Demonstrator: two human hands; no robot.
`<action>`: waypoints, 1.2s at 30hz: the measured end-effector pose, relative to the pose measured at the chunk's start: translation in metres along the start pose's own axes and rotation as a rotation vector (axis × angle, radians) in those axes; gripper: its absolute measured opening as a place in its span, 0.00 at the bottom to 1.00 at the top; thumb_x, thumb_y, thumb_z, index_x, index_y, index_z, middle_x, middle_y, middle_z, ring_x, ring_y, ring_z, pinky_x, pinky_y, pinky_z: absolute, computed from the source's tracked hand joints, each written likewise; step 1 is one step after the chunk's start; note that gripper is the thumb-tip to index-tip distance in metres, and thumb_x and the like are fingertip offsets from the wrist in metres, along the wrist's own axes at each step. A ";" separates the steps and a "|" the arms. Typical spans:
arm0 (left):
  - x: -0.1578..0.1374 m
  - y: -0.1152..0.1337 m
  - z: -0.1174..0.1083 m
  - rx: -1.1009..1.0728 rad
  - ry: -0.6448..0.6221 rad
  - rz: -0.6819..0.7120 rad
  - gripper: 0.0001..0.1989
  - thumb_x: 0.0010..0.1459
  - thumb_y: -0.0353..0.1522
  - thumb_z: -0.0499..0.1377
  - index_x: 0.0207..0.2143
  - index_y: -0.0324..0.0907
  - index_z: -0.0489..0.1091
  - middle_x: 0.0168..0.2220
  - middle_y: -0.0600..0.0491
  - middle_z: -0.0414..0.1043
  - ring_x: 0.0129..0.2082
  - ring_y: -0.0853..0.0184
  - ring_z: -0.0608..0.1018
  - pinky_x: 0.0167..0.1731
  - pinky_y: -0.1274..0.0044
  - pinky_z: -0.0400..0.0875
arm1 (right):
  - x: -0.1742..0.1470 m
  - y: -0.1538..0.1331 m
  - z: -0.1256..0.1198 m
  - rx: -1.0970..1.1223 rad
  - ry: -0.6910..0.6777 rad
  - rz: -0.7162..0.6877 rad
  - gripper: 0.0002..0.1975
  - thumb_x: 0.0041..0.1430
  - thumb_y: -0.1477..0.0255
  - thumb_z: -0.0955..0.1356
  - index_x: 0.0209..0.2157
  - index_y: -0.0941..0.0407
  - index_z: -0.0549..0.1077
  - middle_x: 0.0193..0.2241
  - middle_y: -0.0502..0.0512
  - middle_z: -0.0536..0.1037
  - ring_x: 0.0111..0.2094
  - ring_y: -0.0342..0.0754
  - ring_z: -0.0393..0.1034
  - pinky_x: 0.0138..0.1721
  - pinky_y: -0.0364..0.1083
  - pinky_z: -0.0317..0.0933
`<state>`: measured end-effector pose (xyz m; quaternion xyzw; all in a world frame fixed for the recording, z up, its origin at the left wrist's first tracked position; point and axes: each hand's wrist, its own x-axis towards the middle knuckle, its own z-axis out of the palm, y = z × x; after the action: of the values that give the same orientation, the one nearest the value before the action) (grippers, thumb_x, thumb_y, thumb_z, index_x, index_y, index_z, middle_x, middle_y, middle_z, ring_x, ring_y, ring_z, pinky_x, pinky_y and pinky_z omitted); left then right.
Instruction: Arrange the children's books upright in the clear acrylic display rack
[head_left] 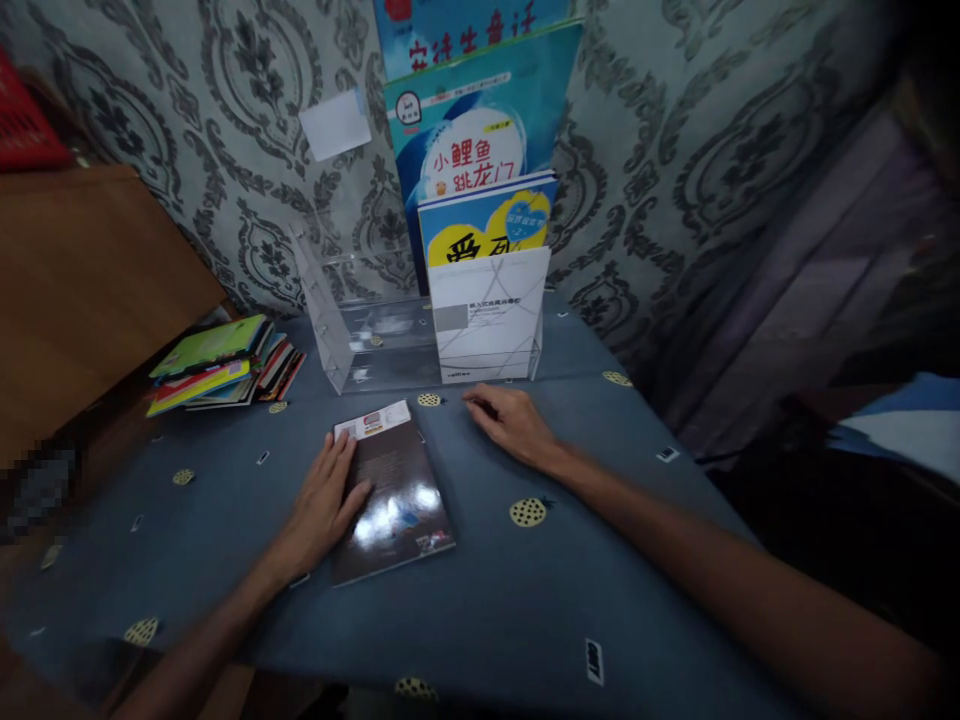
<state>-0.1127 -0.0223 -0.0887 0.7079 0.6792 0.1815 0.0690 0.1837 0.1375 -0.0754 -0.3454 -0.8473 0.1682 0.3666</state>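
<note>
A dark, glossy book (pixel 397 480) lies flat on the table, its top strip white with small print. Resting on the book's left side, my left hand (pixel 326 497) has its fingers stretched out and the thumb apart. My right hand (pixel 510 420) lies on the cloth in front of the book rack, fingers curled in; whether anything is inside them is hidden. Behind it, a clear acrylic rack (pixel 326 325) holds a white booklet (pixel 491 330) in front, then a yellow-and-blue book (pixel 487 225), a teal picture book (pixel 480 125) and another blue book (pixel 472 30) higher up.
A pile of thin books (pixel 217 365) lies at the table's left back, beside a brown wooden panel (pixel 97 290). Dark blue patterned cloth (pixel 517 610) covers the table. Patterned wallpaper (pixel 247 90) rises behind. Papers (pixel 907 425) lie off to the right, past the table edge.
</note>
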 end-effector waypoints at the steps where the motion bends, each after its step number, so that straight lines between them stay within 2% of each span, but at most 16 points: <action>1: 0.004 0.010 0.003 0.005 -0.014 0.036 0.33 0.66 0.47 0.48 0.69 0.43 0.53 0.71 0.44 0.50 0.72 0.55 0.48 0.68 0.58 0.50 | 0.000 0.001 0.000 -0.003 0.017 0.003 0.11 0.63 0.74 0.63 0.40 0.56 0.77 0.34 0.57 0.82 0.34 0.51 0.77 0.39 0.47 0.68; 7: 0.029 0.082 0.026 0.057 -0.008 0.194 0.31 0.69 0.45 0.48 0.68 0.42 0.51 0.71 0.43 0.51 0.72 0.54 0.51 0.67 0.57 0.55 | 0.000 -0.003 -0.003 -0.013 0.192 0.002 0.11 0.64 0.74 0.63 0.42 0.55 0.76 0.40 0.57 0.82 0.40 0.52 0.76 0.44 0.50 0.69; 9: 0.038 0.100 0.026 0.068 -0.013 0.231 0.28 0.69 0.42 0.48 0.66 0.41 0.53 0.68 0.42 0.57 0.70 0.53 0.57 0.65 0.56 0.59 | -0.001 -0.012 -0.004 -0.039 0.172 -0.057 0.11 0.65 0.75 0.62 0.44 0.56 0.76 0.42 0.59 0.81 0.43 0.53 0.75 0.48 0.51 0.68; 11: 0.048 0.110 0.023 0.059 -0.006 0.238 0.23 0.69 0.37 0.48 0.63 0.40 0.57 0.64 0.41 0.64 0.65 0.53 0.65 0.61 0.57 0.64 | -0.002 -0.024 -0.004 -0.091 0.064 -0.134 0.12 0.66 0.77 0.62 0.46 0.56 0.75 0.42 0.59 0.81 0.45 0.53 0.74 0.50 0.53 0.66; 13: 0.057 0.112 0.020 0.036 0.017 0.231 0.19 0.68 0.33 0.48 0.60 0.40 0.60 0.58 0.42 0.69 0.59 0.55 0.71 0.57 0.58 0.68 | -0.005 -0.034 -0.002 -0.158 -0.095 -0.201 0.13 0.66 0.79 0.62 0.48 0.56 0.73 0.42 0.59 0.80 0.45 0.53 0.73 0.49 0.53 0.65; 15: 0.063 0.109 0.021 0.023 0.044 0.246 0.16 0.68 0.31 0.48 0.56 0.40 0.62 0.56 0.42 0.70 0.56 0.55 0.72 0.55 0.60 0.69 | -0.007 -0.040 0.000 -0.215 -0.216 -0.230 0.14 0.66 0.79 0.62 0.50 0.57 0.71 0.43 0.59 0.79 0.46 0.52 0.72 0.49 0.53 0.65; 19: 0.066 0.100 0.028 0.026 0.097 0.307 0.16 0.68 0.31 0.48 0.57 0.43 0.60 0.59 0.43 0.67 0.59 0.56 0.70 0.56 0.58 0.68 | -0.012 -0.041 0.001 -0.235 -0.284 -0.204 0.12 0.67 0.78 0.62 0.51 0.57 0.70 0.45 0.60 0.79 0.48 0.52 0.72 0.52 0.54 0.63; 23: 0.064 0.098 0.031 0.028 0.089 0.324 0.16 0.68 0.32 0.49 0.57 0.43 0.60 0.59 0.43 0.67 0.59 0.56 0.69 0.56 0.58 0.68 | -0.019 -0.036 -0.008 -0.246 -0.249 -0.155 0.12 0.68 0.78 0.61 0.50 0.57 0.71 0.48 0.61 0.79 0.49 0.54 0.72 0.55 0.56 0.60; 27: 0.064 0.098 0.028 0.031 0.087 0.331 0.15 0.69 0.32 0.48 0.56 0.43 0.61 0.59 0.43 0.67 0.59 0.56 0.70 0.57 0.58 0.68 | -0.029 -0.018 -0.022 -0.272 -0.132 -0.018 0.11 0.67 0.77 0.62 0.45 0.57 0.74 0.43 0.61 0.81 0.45 0.55 0.74 0.52 0.56 0.62; 32: 0.065 0.098 0.025 0.035 0.064 0.348 0.16 0.69 0.34 0.48 0.57 0.43 0.62 0.59 0.43 0.67 0.59 0.55 0.70 0.56 0.57 0.69 | -0.030 0.011 -0.035 -0.001 -0.054 0.086 0.14 0.63 0.76 0.63 0.46 0.54 0.77 0.42 0.56 0.82 0.43 0.52 0.75 0.46 0.51 0.67; 36: 0.068 0.092 0.022 0.063 0.079 0.425 0.16 0.69 0.34 0.49 0.56 0.40 0.64 0.59 0.40 0.69 0.61 0.53 0.70 0.57 0.55 0.69 | -0.021 0.021 -0.036 0.239 -0.021 0.224 0.12 0.61 0.76 0.64 0.42 0.55 0.78 0.38 0.53 0.83 0.40 0.50 0.76 0.42 0.48 0.68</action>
<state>-0.0178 0.0423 -0.0663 0.8292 0.5223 0.1980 -0.0196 0.2299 0.1383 -0.0728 -0.3900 -0.7812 0.3114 0.3750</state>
